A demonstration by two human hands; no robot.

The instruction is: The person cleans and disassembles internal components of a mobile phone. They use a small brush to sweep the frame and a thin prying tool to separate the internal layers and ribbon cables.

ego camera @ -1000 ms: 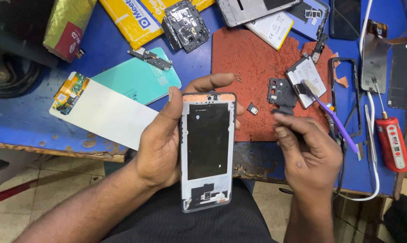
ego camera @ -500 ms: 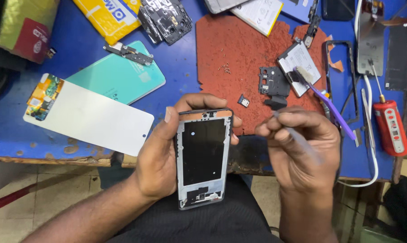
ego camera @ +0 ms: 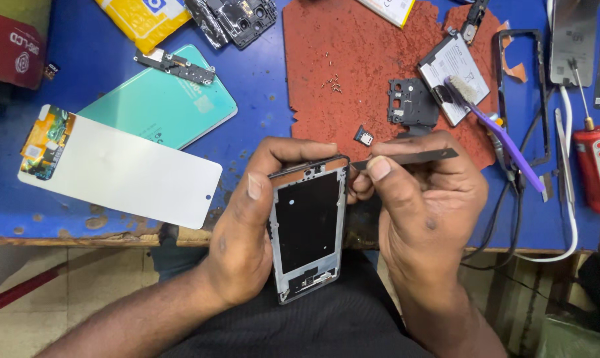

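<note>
Whereas half a second ago the right hand hovered a little apart from the frame with its fingers bunched, it has now closed in against the frame's top right corner. Farthest left on the blue table lies a white display panel, its lower corner close to the table's worn front edge, with a teal back cover just behind it and partly under it. The left hand is clamped on the phone frame, thumb along the left rail and fingers curled over the top edge; the frame is held upright over the person's lap, its upper end level with the table's front edge. The right hand pinches a thin dark metal tool between thumb and forefinger, the tool lying nearly level and its tip touching the frame's top right corner. Behind the hands the red mat has bare room in its middle, with loose screws well apart from the hands and a small tray part just beside the right knuckles. Farther right a purple toothbrush rests across a battery, and a red screwdriver lies near the table's right end.
</note>
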